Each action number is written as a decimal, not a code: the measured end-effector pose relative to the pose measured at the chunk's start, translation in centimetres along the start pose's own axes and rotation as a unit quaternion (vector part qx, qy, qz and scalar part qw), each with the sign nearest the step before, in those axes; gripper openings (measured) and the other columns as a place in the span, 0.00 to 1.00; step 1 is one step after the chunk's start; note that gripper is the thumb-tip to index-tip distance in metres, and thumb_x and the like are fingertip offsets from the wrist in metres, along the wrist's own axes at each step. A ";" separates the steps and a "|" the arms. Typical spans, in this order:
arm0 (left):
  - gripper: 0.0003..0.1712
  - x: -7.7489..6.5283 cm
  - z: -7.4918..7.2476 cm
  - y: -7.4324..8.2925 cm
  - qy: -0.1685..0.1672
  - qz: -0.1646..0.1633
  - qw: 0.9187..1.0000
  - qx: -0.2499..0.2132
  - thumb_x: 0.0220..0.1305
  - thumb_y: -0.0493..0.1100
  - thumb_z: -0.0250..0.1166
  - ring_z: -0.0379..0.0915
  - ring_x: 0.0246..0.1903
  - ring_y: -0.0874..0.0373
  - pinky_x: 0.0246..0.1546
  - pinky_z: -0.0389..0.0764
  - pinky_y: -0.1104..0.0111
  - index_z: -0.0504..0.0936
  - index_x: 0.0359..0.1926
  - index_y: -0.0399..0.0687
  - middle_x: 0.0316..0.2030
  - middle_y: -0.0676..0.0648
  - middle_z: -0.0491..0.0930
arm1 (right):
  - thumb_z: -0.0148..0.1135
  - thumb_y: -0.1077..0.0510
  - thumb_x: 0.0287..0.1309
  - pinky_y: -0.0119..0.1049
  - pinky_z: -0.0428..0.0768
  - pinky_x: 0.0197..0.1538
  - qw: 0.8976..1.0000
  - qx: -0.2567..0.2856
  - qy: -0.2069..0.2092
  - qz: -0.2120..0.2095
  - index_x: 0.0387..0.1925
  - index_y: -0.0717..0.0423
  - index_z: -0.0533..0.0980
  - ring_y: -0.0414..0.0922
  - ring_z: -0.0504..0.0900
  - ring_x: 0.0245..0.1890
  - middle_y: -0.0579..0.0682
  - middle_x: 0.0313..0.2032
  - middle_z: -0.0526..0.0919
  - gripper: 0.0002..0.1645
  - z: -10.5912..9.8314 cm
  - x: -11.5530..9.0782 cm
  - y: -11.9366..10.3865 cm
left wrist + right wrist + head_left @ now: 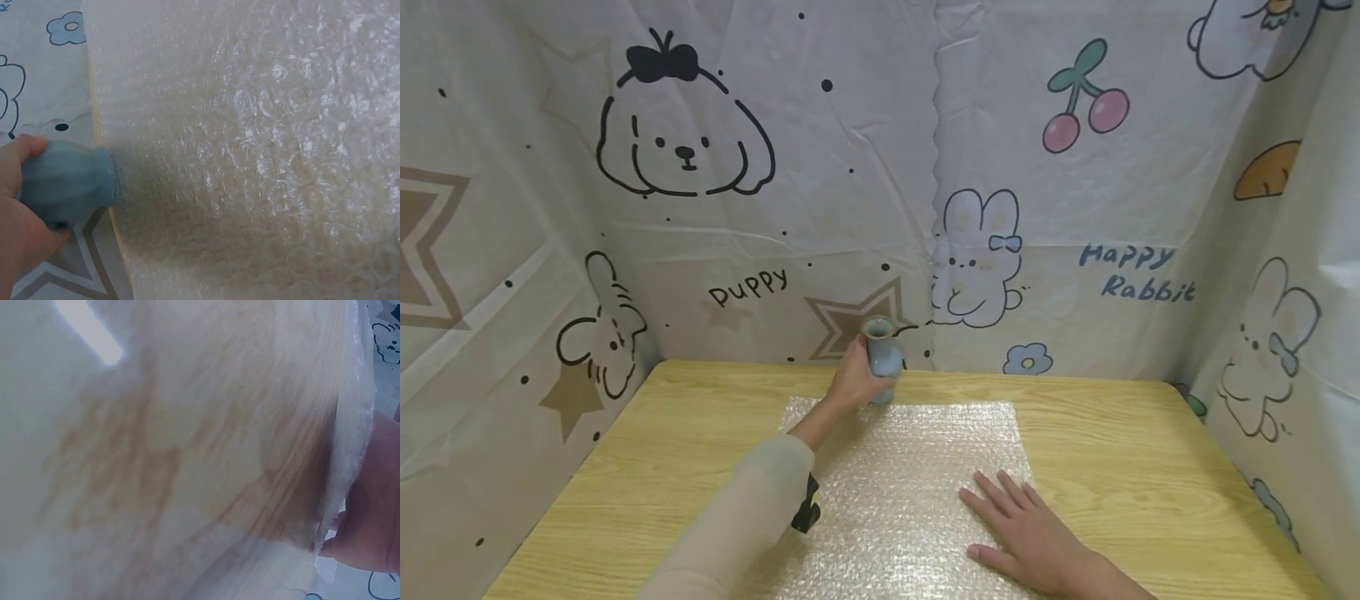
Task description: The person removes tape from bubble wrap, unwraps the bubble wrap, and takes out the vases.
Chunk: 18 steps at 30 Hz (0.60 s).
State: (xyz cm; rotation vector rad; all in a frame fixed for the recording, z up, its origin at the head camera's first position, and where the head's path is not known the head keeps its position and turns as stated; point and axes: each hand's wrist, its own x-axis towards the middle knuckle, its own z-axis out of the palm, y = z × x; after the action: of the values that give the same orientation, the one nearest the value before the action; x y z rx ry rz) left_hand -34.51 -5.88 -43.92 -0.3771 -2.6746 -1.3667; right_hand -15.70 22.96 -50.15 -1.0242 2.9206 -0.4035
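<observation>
A pale blue vase (886,360) with a flared brown-rimmed mouth stands upright at the far edge of the bubble wrap (910,492). My left hand (854,379) grips it from the left side, thumb in front; in the left wrist view the fingers curl round the vase's body (72,181). Spread over the table, the clear bubble wrap reaches toward the near edge of the head view. On its right edge rests my right hand (1026,533), fingers straight and apart. The right wrist view shows that hand (372,506) partly hidden behind the raised wrap edge (356,425).
The yellow wood-grain table (1112,450) extends to both sides of the wrap. A white curtain (865,208) with cartoon animals hangs behind it and along both sides. A black device (807,507) sits at my left wrist.
</observation>
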 end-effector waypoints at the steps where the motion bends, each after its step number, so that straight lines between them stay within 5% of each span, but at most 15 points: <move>1: 0.55 0.0 0.0 0.0 -0.002 -0.001 1.000 -0.002 0.49 0.34 0.76 0.68 0.60 0.36 0.60 0.73 0.46 0.53 0.73 0.31 0.62 0.31 0.66 | 0.46 0.33 0.72 0.72 0.61 0.63 1.000 0.000 0.000 0.000 0.76 0.48 0.60 0.68 0.56 0.71 0.60 0.74 0.59 0.40 0.0 0.0 0.0; 18: 0.54 0.4 0.6 -0.4 -0.003 0.022 1.000 0.003 0.46 0.32 0.78 0.70 0.57 0.36 0.59 0.74 0.47 0.57 0.70 0.28 0.58 0.30 0.69 | 0.46 0.32 0.71 0.71 0.61 0.64 1.000 0.002 -0.008 0.005 0.76 0.48 0.60 0.68 0.56 0.71 0.60 0.74 0.59 0.41 0.0 0.1 0.0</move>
State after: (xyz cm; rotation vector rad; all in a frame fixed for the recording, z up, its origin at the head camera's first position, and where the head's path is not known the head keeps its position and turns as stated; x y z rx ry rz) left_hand -35.03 -5.52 -44.51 -0.4383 -2.6590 -1.3462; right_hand -15.76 22.88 -50.10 -1.0086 2.9087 -0.3989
